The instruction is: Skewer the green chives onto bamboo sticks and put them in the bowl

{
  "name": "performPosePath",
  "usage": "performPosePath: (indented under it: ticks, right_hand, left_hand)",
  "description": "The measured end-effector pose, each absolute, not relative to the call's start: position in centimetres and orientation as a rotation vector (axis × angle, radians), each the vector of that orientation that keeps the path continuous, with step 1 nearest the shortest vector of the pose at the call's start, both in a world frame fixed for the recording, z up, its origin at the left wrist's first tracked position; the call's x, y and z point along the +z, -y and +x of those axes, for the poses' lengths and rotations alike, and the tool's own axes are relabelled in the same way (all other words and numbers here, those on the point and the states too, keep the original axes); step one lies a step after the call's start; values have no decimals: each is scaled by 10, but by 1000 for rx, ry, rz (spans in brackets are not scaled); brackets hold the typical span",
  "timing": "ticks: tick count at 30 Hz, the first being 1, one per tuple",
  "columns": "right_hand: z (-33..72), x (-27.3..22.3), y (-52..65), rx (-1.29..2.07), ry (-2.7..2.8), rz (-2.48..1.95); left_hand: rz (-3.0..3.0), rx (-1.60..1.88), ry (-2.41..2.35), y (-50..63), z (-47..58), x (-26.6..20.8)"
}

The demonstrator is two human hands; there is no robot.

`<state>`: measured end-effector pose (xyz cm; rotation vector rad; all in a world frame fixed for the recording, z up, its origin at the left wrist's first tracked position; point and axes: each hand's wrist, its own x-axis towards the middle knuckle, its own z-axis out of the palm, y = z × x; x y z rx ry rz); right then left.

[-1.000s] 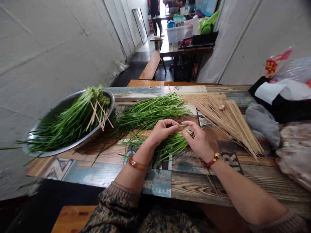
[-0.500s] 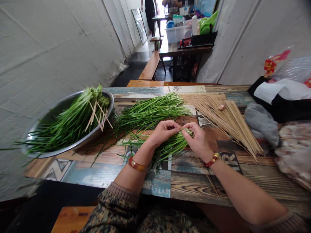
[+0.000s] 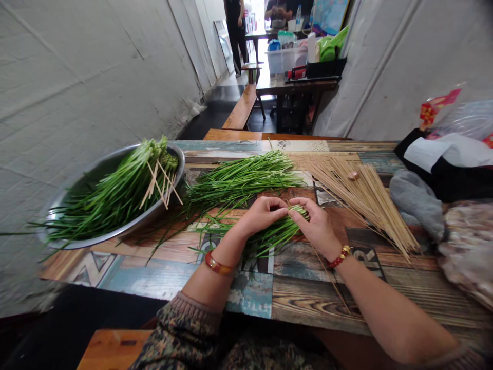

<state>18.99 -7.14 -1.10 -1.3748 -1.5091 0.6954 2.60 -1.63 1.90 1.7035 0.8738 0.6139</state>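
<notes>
My left hand [image 3: 265,213] is closed in a pinch, thumb and finger meeting at the pale stalk ends of some garlic chives [image 3: 281,234]. What exactly lies between those fingertips is mostly covered. Touching it from the other side, my right hand [image 3: 318,226] grips a thin bamboo skewer [image 3: 339,293], whose lower part slants out beneath the wrist toward the table's front edge. The held chives spread leftward under my left forearm. Just beyond my hands lies a larger loose pile of chives [image 3: 246,177]. Many bare skewers [image 3: 370,200] are fanned out to the right.
At the left, a steel basin [image 3: 175,154] holds chives threaded on skewers. A grey plastic bag [image 3: 416,200], a black bag [image 3: 442,172] and a clear bag of pale contents [image 3: 468,246] crowd the right side. Farther off are a bench [image 3: 241,108], another table and two people.
The left thumb and finger have shifted slightly at the stalk ends, and the hands remain together. The view has tilted up a little; the standing person in the back shows more fully.
</notes>
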Motion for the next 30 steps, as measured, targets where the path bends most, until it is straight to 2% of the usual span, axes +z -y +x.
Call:
performPosePath:
  ticks: [13,21,30]
  right_hand:
    - [185,-14,71,719,1507,-1421]
    - [183,-17,68,725,1477,-1393]
    - [183,-19,65,734,1482,-1379]
  left_hand:
    - [1873,590,-895,14,24,16]
    - [2102,959,-1373,-10,6,14]
    - [2374,836,-1600,-46,26,25]
